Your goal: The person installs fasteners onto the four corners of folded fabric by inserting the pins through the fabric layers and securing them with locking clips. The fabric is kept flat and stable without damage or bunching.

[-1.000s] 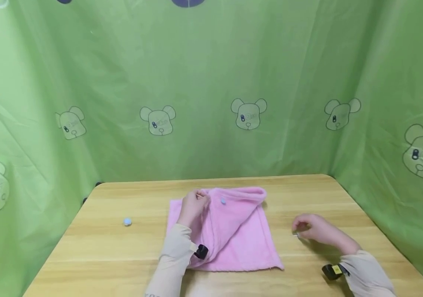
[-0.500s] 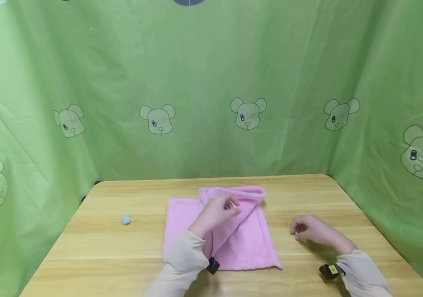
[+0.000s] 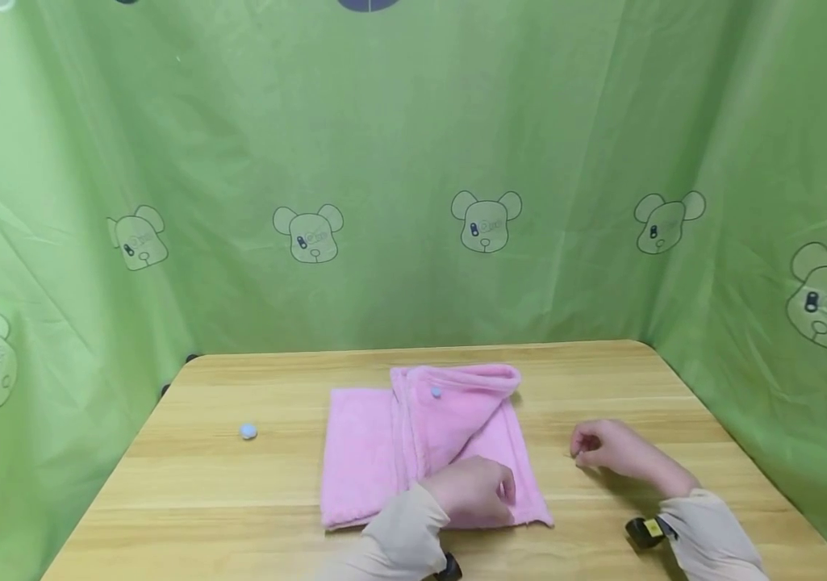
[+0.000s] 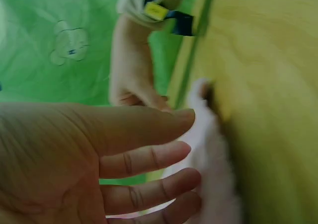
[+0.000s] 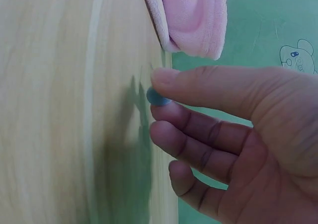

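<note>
A pink towel (image 3: 362, 452) lies on the table with part of it folded over in a diagonal flap. Above its near right portion is my left hand (image 3: 473, 489), fingers loosely bent and nothing between them; in the left wrist view the thumb (image 4: 154, 124) stands apart from the other fingers. Whether it touches the cloth I cannot tell. To the right of the towel, my right hand (image 3: 616, 448) pinches a small blue round piece (image 5: 157, 97) between thumb and index finger. A similar blue round piece (image 3: 436, 392) sits on the folded flap.
Another light blue round piece (image 3: 248, 431) lies on the wooden table (image 3: 188, 484), left of the towel. Green curtains (image 3: 398, 298) printed with bear heads enclose the table at the back and sides.
My left hand has left the towel's upper left fold and moved right and toward me, over the near right part. The right hand stays nearly in place with its blue piece.
</note>
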`<action>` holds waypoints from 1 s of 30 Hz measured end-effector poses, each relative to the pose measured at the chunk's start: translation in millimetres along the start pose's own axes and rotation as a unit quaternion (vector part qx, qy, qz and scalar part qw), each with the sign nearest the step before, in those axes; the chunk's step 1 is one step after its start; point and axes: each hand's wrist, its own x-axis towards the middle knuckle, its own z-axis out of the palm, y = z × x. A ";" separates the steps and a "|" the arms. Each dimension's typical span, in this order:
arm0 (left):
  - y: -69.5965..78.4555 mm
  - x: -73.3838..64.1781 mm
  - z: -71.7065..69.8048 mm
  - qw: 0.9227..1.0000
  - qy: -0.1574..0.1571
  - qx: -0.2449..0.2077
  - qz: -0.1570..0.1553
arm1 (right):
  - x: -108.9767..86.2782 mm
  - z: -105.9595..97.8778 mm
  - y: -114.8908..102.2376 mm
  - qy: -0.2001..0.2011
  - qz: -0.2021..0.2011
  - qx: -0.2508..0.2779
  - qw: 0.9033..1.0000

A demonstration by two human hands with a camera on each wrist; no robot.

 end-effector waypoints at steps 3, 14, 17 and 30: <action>4.8 2.4 8.9 0.999 0.005 0.042 -0.008 | -0.6 -0.6 -1.1 0.012 -0.003 -0.006 1.000; 12.0 8.8 24.1 0.990 0.040 0.124 -0.044 | 0.4 -1.4 -6.2 0.071 -0.009 -0.042 0.997; 10.0 10.0 24.0 0.992 0.057 0.108 -0.039 | 1.6 -3.0 -11.3 0.115 0.001 -0.054 0.992; -9.3 6.1 -5.6 0.985 0.160 -0.065 -0.020 | 9.6 -6.5 -41.1 0.289 -0.061 -0.088 0.951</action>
